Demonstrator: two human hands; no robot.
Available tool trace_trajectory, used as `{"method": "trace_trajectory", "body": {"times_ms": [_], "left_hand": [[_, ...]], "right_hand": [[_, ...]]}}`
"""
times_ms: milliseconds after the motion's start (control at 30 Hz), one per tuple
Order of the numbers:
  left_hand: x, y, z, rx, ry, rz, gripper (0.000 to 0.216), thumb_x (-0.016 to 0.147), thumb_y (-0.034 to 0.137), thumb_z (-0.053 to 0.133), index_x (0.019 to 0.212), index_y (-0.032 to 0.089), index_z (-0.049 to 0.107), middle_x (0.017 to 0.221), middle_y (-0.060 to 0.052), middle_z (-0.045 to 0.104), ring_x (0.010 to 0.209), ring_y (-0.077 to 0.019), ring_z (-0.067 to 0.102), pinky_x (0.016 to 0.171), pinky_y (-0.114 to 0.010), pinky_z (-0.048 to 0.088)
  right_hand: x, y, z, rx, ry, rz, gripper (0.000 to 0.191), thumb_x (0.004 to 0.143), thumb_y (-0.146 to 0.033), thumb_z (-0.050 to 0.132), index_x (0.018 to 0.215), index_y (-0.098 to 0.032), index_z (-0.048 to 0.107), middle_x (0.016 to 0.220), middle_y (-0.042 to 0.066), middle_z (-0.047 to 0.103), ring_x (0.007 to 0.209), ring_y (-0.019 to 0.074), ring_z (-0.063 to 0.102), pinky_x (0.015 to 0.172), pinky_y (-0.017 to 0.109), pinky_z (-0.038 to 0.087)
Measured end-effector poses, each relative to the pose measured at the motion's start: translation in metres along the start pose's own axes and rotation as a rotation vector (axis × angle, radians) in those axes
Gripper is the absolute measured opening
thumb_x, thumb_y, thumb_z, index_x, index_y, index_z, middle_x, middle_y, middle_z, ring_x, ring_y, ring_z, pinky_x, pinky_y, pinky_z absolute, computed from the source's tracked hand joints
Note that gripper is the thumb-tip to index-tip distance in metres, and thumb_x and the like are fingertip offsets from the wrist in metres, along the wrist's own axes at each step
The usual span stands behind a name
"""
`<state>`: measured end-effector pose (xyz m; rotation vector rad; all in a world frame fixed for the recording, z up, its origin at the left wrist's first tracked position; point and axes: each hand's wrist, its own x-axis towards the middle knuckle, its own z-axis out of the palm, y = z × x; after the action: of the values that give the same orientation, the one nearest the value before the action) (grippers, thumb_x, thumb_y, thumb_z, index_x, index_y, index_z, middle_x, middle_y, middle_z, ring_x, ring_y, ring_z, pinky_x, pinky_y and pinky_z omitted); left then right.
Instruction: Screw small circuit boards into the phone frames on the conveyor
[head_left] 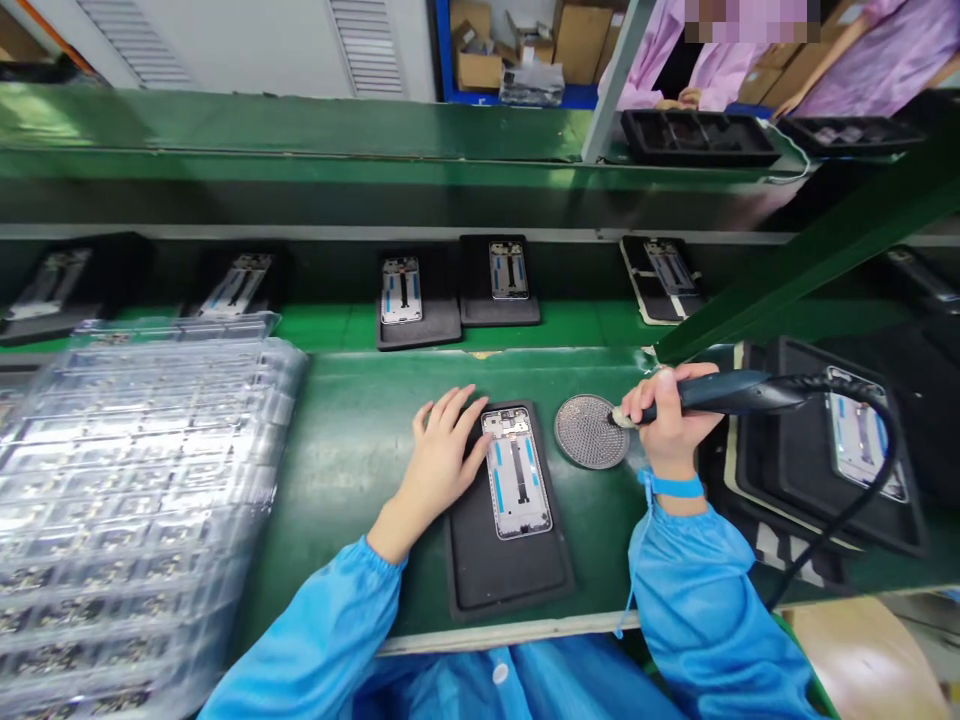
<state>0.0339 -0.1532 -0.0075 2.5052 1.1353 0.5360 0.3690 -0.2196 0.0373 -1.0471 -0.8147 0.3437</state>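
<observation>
My left hand (444, 450) lies with fingers spread at the upper left of a phone frame (520, 475), fingertips at its edge. The frame is silver with blue strips and a dark flex cable down the middle. It rests in a black tray (506, 580) on the bench. My right hand (671, 418) is wrapped round a black corded hand tool (735, 390), whose exact kind I cannot make out. The tool's pale tip meets the edge of a round, grey perforated disc (591, 432); whether they are joined is unclear. A blue wrist strap (675, 487) circles my right wrist.
Clear plastic trays (142, 500) of small parts stand stacked at left. More phone frames in black trays line the green conveyor (337, 325) beyond. At right are stacked black trays (810, 480) and the tool's cable (840, 515). A green post (810, 255) slants overhead; people in pink stand behind.
</observation>
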Motion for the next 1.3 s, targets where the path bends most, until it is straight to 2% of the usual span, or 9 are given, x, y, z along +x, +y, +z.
{"method": "trace_trajectory", "body": {"times_ms": [133,300,467,567,733,933,1100,1300], "left_hand": [[0.016,-0.009,0.006,-0.066,-0.109,0.011,0.055,0.132,0.041,0.063,0.183,0.023,0.076,0.185,-0.018,0.079,0.178,-0.0409,0.069,0.153,-0.067,0.05],[0.01,-0.011,0.004,-0.086,-0.129,0.008,0.057,0.131,0.04,0.065,0.185,0.025,0.075,0.181,-0.017,0.081,0.177,-0.0404,0.07,0.154,-0.068,0.05],[0.005,-0.006,0.003,-0.16,-0.163,0.042,0.055,0.129,0.043,0.071,0.182,0.026,0.078,0.179,-0.015,0.084,0.175,-0.0396,0.071,0.161,-0.072,0.041],[0.005,0.003,0.005,-0.223,-0.146,-0.019,0.051,0.126,0.042,0.078,0.175,0.029,0.083,0.171,-0.011,0.088,0.173,-0.0383,0.072,0.16,-0.072,0.042],[0.013,0.017,0.005,-0.298,-0.157,-0.148,0.046,0.116,0.034,0.092,0.161,0.028,0.091,0.16,-0.011,0.092,0.169,-0.0392,0.073,0.158,-0.072,0.044],[0.014,0.025,0.004,-0.32,-0.164,-0.153,0.047,0.116,0.033,0.091,0.162,0.029,0.091,0.16,-0.01,0.092,0.168,-0.0395,0.072,0.158,-0.072,0.041],[0.015,0.03,0.006,-0.348,-0.168,-0.141,0.047,0.116,0.034,0.09,0.162,0.029,0.09,0.16,-0.01,0.091,0.168,-0.0392,0.071,0.16,-0.07,0.038],[0.018,0.034,0.007,-0.363,-0.163,-0.146,0.046,0.115,0.036,0.092,0.161,0.029,0.09,0.159,-0.011,0.091,0.168,-0.0395,0.071,0.16,-0.071,0.038]], "right_hand": [[-0.001,0.0,-0.001,-0.002,-0.015,0.001,0.061,0.108,-0.065,0.105,0.107,-0.031,0.054,0.069,-0.015,0.059,0.043,0.0115,0.055,0.046,0.026,0.057],[-0.003,-0.001,-0.001,-0.022,-0.039,-0.005,0.06,0.108,-0.065,0.105,0.107,-0.031,0.055,0.07,-0.014,0.06,0.044,0.0116,0.056,0.048,0.027,0.056],[-0.003,0.0,0.0,-0.062,-0.072,-0.012,0.064,0.106,-0.069,0.106,0.105,-0.031,0.054,0.073,-0.014,0.062,0.045,0.0117,0.057,0.051,0.028,0.057],[-0.001,-0.01,0.005,-0.056,-0.083,-0.016,0.063,0.105,-0.067,0.108,0.105,-0.031,0.057,0.074,-0.013,0.063,0.046,0.0123,0.059,0.051,0.029,0.058],[-0.01,-0.036,0.039,0.07,-0.095,-0.068,0.057,0.109,-0.064,0.104,0.107,-0.033,0.057,0.069,-0.014,0.059,0.041,0.0127,0.05,0.044,0.028,0.051],[-0.04,-0.028,0.095,0.208,-0.33,0.069,0.049,0.117,-0.062,0.097,0.112,-0.034,0.057,0.072,-0.015,0.059,0.042,0.011,0.05,0.047,0.027,0.054],[-0.05,-0.015,0.101,0.226,-0.398,0.103,0.042,0.119,-0.053,0.095,0.114,-0.033,0.059,0.075,-0.014,0.064,0.045,0.0098,0.053,0.05,0.025,0.058],[-0.05,-0.015,0.099,0.184,-0.38,0.119,0.05,0.116,-0.059,0.099,0.111,-0.033,0.057,0.073,-0.014,0.062,0.045,0.0101,0.05,0.05,0.026,0.057]]}}
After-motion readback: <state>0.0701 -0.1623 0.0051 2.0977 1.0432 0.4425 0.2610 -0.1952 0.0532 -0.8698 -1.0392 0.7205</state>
